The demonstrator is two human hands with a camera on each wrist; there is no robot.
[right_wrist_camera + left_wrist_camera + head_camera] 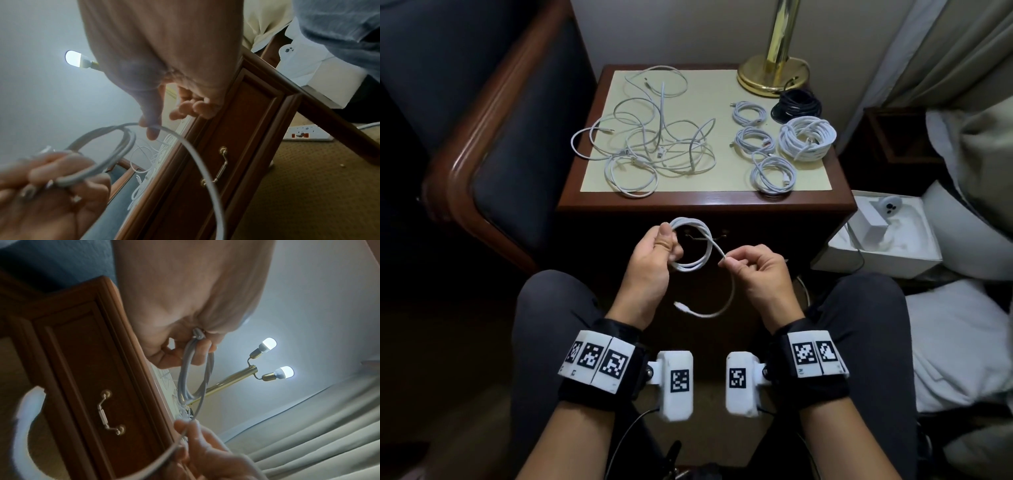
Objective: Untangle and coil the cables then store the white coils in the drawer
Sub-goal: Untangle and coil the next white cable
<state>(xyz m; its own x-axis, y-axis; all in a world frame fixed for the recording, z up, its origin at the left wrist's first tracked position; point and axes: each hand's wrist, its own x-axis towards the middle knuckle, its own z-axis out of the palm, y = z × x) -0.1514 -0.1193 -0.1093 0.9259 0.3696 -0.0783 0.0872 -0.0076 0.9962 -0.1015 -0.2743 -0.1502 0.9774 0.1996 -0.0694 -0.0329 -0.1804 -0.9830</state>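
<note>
My left hand (664, 246) grips a small coil of white cable (693, 246) in front of the nightstand, seen close in the left wrist view as grey loops (194, 374). My right hand (739, 263) pinches the free strand (179, 134) of the same cable between thumb and forefinger. Its loose end with the plug (681, 306) hangs between my wrists. A tangle of white cables (650, 137) lies on the left of the nightstand top (592, 178). Several finished white coils (774, 174) lie on the right. The drawer front with its brass handle (109, 412) is closed.
A brass lamp base (774, 73) stands at the back right, with a black cable coil (796, 104) beside it. A blue chair with a wooden frame (465, 164) is on the left. An open white box (883, 236) and pillows lie to the right.
</note>
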